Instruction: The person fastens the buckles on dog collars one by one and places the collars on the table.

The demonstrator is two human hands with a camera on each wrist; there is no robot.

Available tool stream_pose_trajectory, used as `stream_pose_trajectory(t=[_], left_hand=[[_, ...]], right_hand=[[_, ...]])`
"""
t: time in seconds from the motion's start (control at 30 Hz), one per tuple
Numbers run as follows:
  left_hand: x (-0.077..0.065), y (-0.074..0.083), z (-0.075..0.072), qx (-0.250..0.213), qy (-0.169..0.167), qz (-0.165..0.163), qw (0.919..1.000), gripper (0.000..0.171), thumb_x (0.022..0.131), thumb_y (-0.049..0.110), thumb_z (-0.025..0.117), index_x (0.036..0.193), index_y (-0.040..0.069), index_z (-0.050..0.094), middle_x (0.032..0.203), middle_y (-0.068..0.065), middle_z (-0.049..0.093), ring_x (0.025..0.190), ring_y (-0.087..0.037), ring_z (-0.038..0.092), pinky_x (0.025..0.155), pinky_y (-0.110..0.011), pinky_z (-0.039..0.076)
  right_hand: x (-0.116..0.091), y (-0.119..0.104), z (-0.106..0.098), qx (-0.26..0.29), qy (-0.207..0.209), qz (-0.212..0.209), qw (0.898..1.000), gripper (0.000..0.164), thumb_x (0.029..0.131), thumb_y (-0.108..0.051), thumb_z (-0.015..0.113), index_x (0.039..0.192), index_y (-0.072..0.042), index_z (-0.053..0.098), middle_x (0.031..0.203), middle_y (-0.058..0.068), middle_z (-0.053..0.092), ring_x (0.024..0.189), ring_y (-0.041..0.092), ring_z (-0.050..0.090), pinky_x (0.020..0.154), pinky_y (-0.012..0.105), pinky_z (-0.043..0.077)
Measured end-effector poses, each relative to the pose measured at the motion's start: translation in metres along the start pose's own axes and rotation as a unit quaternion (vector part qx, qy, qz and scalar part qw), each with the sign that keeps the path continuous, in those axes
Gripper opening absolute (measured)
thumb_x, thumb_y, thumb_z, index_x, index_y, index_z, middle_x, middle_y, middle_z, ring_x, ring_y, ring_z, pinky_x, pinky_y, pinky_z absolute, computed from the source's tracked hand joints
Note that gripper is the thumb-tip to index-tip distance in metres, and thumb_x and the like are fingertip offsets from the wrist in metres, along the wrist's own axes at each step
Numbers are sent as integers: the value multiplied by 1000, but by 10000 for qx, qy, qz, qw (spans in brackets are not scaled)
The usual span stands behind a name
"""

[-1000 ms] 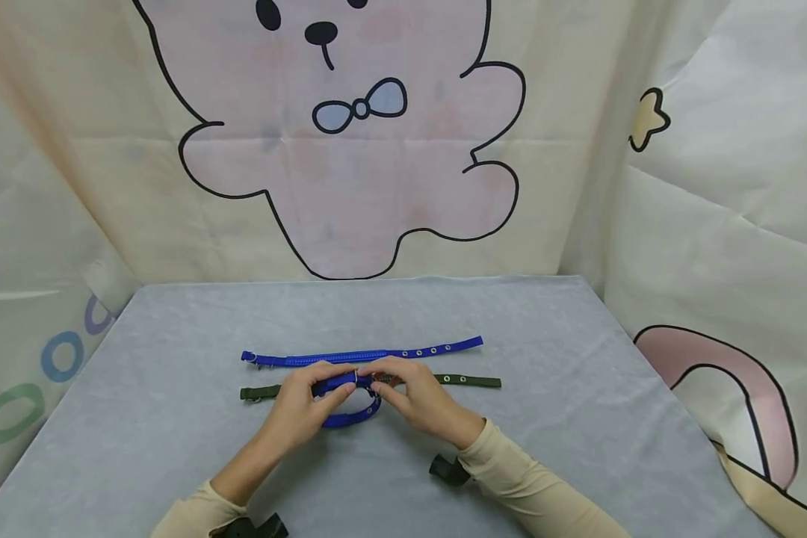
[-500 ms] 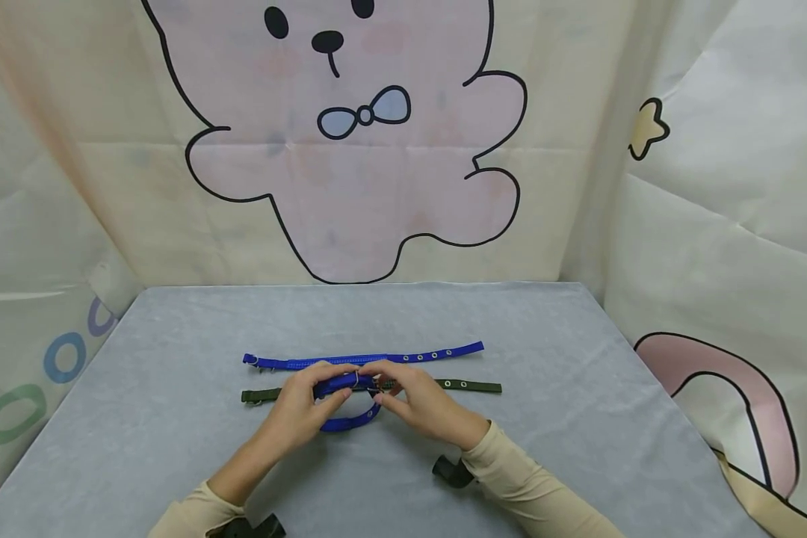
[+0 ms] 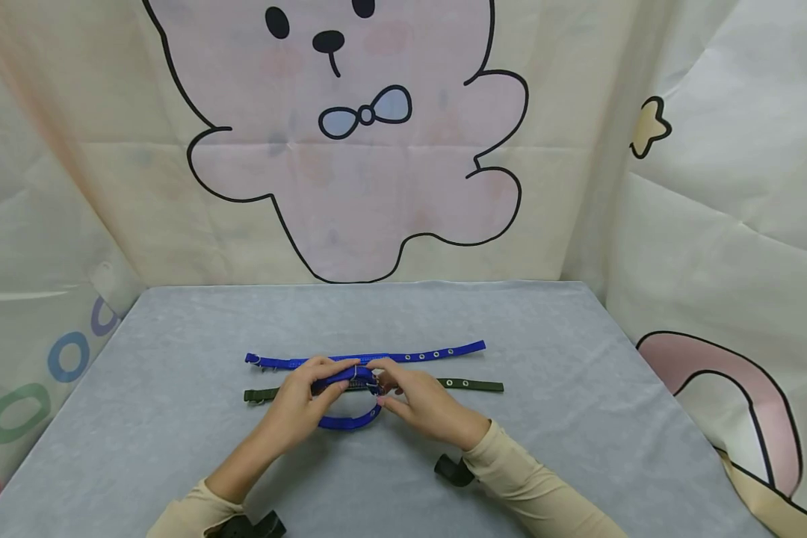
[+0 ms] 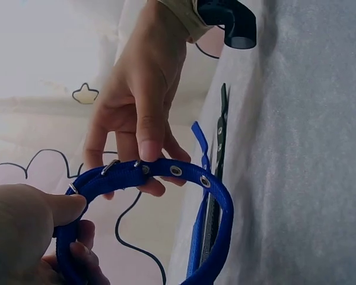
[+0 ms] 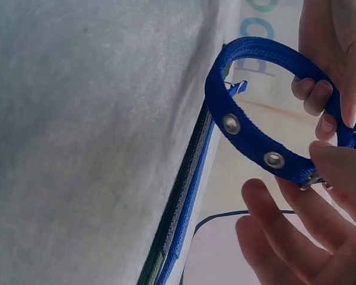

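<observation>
A blue collar with metal eyelets is bent into a loop, held up between both hands above the table. My left hand grips its left side, thumb on one face and fingers curled behind. My right hand pinches the band beside the metal buckle, as the left wrist view shows, with its other fingers spread loosely. In the right wrist view two eyelets show on the loop; the thumb partly covers the buckle area there.
Behind the hands a second blue collar lies straight on the grey-covered table. A green collar lies parallel and nearer, partly hidden by the hands. Printed curtains stand at the back and sides.
The loop has opened a little wider and its buckle end has turned between the fingers. Both hands stay nearly in place; the head view has shifted slightly.
</observation>
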State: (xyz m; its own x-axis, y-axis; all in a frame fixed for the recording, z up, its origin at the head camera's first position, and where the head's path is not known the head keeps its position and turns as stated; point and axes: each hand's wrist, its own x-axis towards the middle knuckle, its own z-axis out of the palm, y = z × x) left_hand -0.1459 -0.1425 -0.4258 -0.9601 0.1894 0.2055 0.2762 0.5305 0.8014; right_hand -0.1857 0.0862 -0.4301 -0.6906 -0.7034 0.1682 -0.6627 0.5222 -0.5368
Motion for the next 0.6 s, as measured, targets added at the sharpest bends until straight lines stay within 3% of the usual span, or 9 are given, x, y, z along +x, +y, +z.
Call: stream_pose_trajectory(t=[0.3,0.6], left_hand=[[1,-3,-7,-273,-68,-48,9996,33,101,17,63,133,19,68,105,-3,67,79,-11,55,66,-23,47],[2,-6,-12,-402,-74,180,9990,35,99,15,65,134,14,67,110,-11,70,76,-9,53,62,-23,46]], right_hand=[[1,-1,0,312,253,112,9991,48,100,-12,64,144,-16,46,122,11,72,91,17,72,79,29,57],[1,0,-1,493,542,35,9973,44,102,-9,58,142,-17,42,116,10,69,85,12,68,72,23,53]])
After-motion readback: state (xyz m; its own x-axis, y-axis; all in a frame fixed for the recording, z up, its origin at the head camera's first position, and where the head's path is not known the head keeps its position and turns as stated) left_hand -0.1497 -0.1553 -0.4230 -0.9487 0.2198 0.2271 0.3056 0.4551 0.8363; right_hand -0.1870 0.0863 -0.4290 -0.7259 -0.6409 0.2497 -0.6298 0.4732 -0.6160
